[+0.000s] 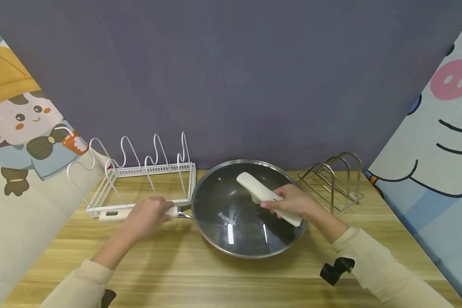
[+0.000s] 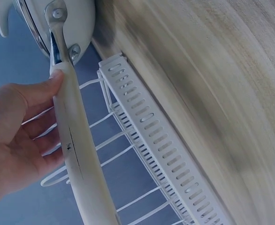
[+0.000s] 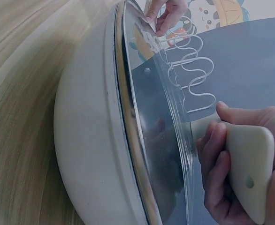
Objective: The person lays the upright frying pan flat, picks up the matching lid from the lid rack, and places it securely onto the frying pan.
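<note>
A pan [image 3: 88,126] with a pale outer wall stands at the middle of the table, covered by a glass lid [image 1: 231,201] with a metal rim. My left hand [image 1: 148,216] grips the pan's cream handle [image 2: 79,136], which points left. In the left wrist view the thumb lies along one side of that handle and the fingers curl behind it. My right hand [image 1: 292,201] holds the long cream lid handle [image 1: 259,190], its fingers wrapped around it in the right wrist view. The lid sits on the pan's rim; most of the pan is hidden beneath it.
A white wire rack [image 1: 142,169] stands left, right behind the pan handle. To the right is a smaller metal rack [image 1: 333,182] with curved bars. A dark grey panel [image 1: 231,85] rises behind the wooden table [image 1: 200,278], and cartoon-printed walls [image 1: 435,171] flank it.
</note>
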The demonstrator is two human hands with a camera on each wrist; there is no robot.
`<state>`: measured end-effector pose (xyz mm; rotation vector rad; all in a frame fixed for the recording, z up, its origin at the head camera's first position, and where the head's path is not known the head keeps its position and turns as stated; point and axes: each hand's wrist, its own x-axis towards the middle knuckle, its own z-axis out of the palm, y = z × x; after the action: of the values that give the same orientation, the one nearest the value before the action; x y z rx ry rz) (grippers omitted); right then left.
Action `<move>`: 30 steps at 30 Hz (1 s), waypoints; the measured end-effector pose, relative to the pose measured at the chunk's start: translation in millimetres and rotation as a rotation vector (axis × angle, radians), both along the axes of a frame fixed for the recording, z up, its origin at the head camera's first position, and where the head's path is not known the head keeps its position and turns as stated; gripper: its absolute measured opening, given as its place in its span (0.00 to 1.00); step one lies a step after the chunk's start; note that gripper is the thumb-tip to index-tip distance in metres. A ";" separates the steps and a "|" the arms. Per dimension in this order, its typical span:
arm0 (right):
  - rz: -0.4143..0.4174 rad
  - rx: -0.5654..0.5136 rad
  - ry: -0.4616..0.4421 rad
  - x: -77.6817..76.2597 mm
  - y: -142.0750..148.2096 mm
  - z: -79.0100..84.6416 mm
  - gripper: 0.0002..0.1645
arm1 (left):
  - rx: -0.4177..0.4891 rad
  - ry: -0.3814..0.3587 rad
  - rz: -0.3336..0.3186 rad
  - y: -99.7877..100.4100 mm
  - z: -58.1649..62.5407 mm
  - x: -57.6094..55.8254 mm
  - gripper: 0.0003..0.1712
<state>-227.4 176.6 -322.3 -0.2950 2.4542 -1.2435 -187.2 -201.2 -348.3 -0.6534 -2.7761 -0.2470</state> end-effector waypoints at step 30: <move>0.007 0.061 0.082 2.6 1.9 -1.5 0.19 | 0.025 -0.004 0.034 0.3 -4.5 -1.8 0.17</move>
<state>-224.8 178.5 -323.8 -0.3447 2.5529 -1.1728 -189.0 -200.9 -352.8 -0.6000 -2.7809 -0.2766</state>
